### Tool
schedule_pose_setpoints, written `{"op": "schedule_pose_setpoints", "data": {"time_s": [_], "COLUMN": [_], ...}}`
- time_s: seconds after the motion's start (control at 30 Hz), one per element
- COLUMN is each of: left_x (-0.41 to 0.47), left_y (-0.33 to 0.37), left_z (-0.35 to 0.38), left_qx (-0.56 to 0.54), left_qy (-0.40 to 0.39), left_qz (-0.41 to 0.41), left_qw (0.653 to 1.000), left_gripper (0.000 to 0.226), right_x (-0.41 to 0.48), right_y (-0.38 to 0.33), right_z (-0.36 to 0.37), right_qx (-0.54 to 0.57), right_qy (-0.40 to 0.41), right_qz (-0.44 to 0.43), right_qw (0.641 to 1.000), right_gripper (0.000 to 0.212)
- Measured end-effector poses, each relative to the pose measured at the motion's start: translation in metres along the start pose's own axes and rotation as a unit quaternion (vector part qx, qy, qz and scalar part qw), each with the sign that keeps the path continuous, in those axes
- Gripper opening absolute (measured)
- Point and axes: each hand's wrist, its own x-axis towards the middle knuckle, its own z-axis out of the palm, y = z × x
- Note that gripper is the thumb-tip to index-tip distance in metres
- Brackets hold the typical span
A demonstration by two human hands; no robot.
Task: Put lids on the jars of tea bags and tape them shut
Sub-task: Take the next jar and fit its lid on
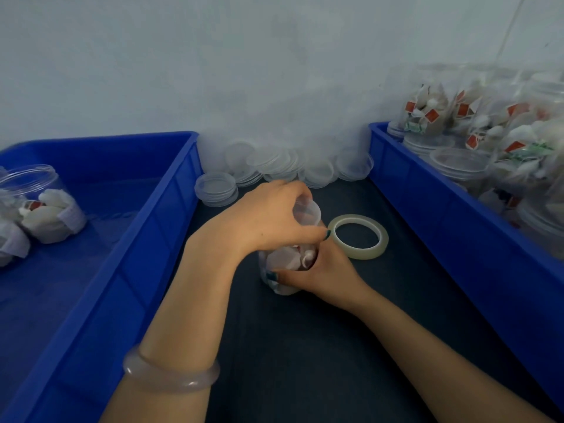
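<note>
Centrally, the dark desk is being flanked by two blue crates: the left crate is taking up the left side of the frame, and the right crate is running along the right edge. The right crate is being crowded by clear filled jars packed with white tea bags bearing red tags; those at the far upper right are too blurred to be told apart. At the far left of the frame, a few more jars of tea bags are being kept on the floor of the left crate. Against the wall, at the upper middle, a heap of loose clear lids is being stored, with a short lid stack just beside the left crate's corner.

At the middle of the frame, the task's jar is being held upright on the desk by both hands. Its lower body is being gripped from the right by the right hand. From above, the left hand is being curled over a clear lid, which is being held on the jar's mouth; whether it is fully seated cannot be told. A roll of clear tape is lying flat on the desk just right of the jar, untouched. A pale bangle is being worn on the left wrist, at the lower left.
</note>
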Motion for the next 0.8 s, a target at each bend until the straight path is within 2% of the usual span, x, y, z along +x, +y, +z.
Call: {"op": "schedule_pose_setpoints", "data": {"time_s": [0.13,0.23,0.3,0.37,0.47,0.53,0.6,0.67,0.8], "left_x": [0.000,-0.001,-0.002,-0.001,0.001,0.001,0.000,0.001,0.003], "left_y": [0.000,-0.002,-0.004,-0.005,-0.005,-0.004,-0.005,-0.005,-0.004], "left_z": [-0.003,-0.003,-0.002,0.001,0.005,0.004,0.004,0.005,0.010], "left_qx": [-0.022,-0.023,0.011,0.048,0.055,0.050,0.039,0.034,0.041], "left_qy": [-0.012,-0.031,-0.063,-0.073,-0.061,-0.061,-0.057,-0.042,-0.015], "left_qz": [0.013,0.008,-0.011,-0.041,-0.054,-0.054,-0.056,-0.052,-0.039], "left_qw": [1.000,0.999,0.998,0.995,0.995,0.995,0.996,0.997,0.998], "left_gripper": [0.050,0.057,0.076,0.091,0.099,0.101,0.100,0.093,0.089], "right_x": [0.002,0.003,0.003,0.002,0.001,0.000,-0.001,-0.002,-0.003], "right_y": [0.003,0.004,0.004,0.006,0.015,0.020,0.023,0.022,0.017], "right_z": [-0.004,-0.007,-0.018,-0.032,-0.056,-0.073,-0.092,-0.103,-0.097], "right_qx": [0.018,-0.010,-0.089,-0.230,-0.365,-0.422,-0.456,-0.467,-0.503], "right_qy": [-0.021,-0.054,-0.069,-0.076,-0.080,-0.045,-0.001,-0.007,-0.009], "right_qz": [0.001,-0.017,-0.055,-0.095,-0.068,-0.037,0.021,0.067,0.024], "right_qw": [1.000,0.998,0.992,0.965,0.925,0.905,0.890,0.882,0.864], "right_gripper": [0.083,0.084,0.094,0.103,0.116,0.104,0.080,0.053,0.018]}}
